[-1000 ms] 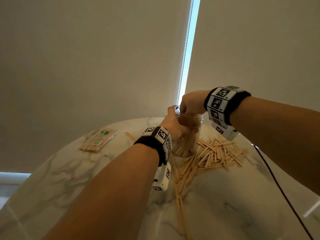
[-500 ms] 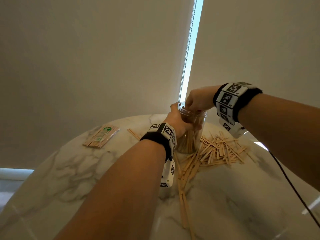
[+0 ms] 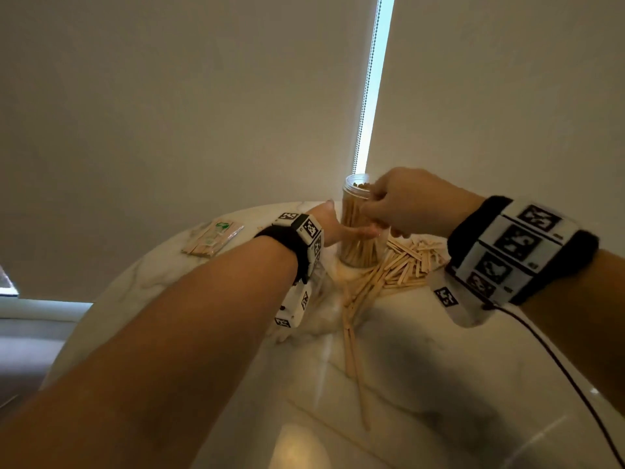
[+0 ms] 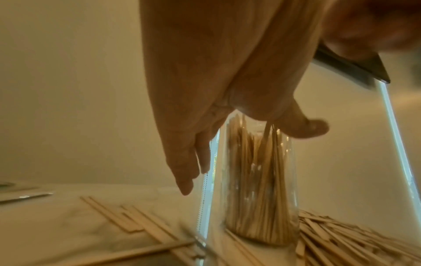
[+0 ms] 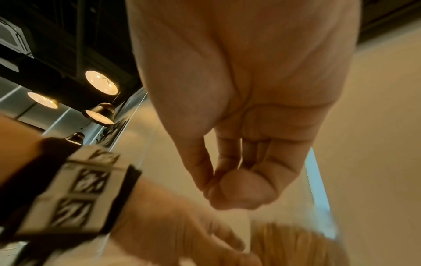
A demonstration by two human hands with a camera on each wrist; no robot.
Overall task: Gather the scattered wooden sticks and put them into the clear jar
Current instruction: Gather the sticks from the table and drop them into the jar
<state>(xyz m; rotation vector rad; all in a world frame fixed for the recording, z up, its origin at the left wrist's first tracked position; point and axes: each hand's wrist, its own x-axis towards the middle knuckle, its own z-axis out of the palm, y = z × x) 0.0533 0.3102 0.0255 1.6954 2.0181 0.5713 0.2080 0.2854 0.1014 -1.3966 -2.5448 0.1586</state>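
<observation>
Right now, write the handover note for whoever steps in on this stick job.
Left hand: open, fingers loose beside the clear jar, not gripping it.
Right hand: fingers curled, holding nothing, near the jar mouth.
Jar stands upright on the marble table, packed with sticks.
Left to do: the scattered sticks right of the jar and the trail toward you. A wrapped packet lies far left.
</observation>
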